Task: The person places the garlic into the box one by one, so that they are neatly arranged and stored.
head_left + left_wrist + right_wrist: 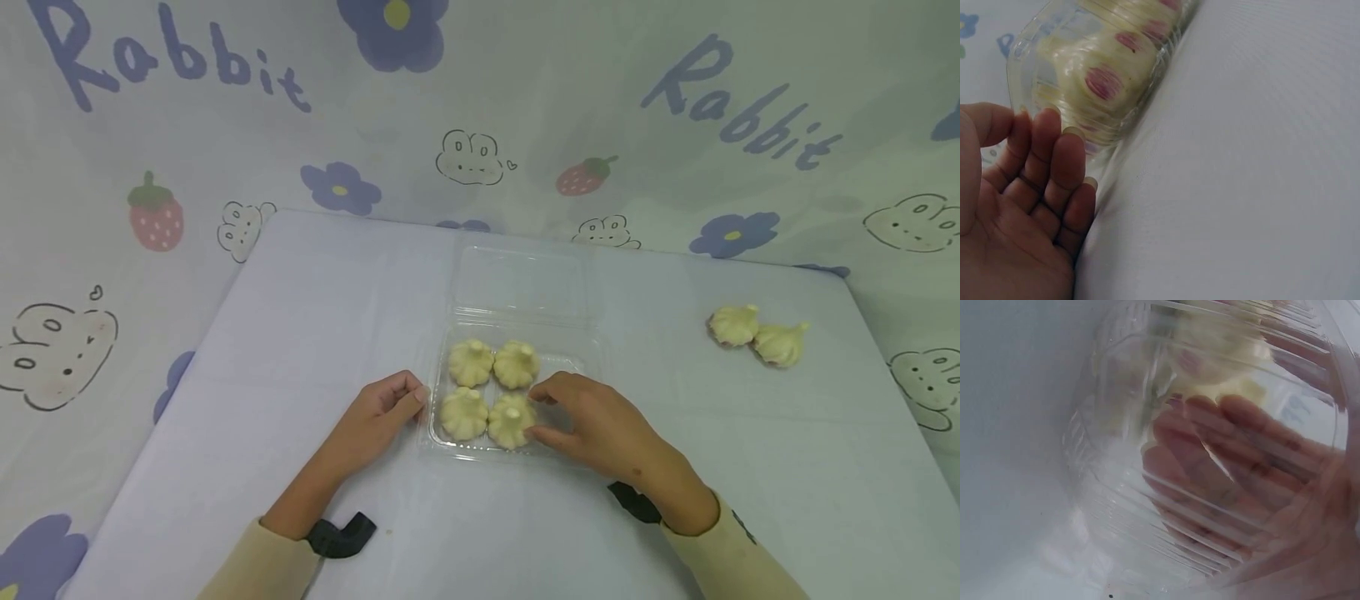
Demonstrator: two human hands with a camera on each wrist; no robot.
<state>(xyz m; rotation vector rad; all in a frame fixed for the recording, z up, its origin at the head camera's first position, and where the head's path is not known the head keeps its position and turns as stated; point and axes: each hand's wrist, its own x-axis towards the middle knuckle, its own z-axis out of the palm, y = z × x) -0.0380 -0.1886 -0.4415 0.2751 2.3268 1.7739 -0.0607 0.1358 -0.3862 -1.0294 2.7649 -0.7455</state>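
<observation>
Several pale garlic bulbs (471, 363) sit in two rows in the left and middle part of a clear plastic clamshell box (457, 455). Its lid (521, 279) lies folded back. My left hand (384, 417) pinches the box's left rim between thumb and fingers. Inside the box, my right hand (600, 423) has its thumb and forefinger spread at the right side of the front middle garlic bulb (512, 422). Through the clear wall in the right wrist view, the right fingers (1229, 450) look fairly straight, tips close to a bulb. Purple-pink patches mark the bulbs (1104, 81) in the left wrist view.
Two more garlic bulbs (757, 333) lie side by side at the right of the white table (300, 308). Behind it hangs a cloth (525, 100) printed with rabbits, flowers and strawberries. Black straps (341, 536) show at both wrists.
</observation>
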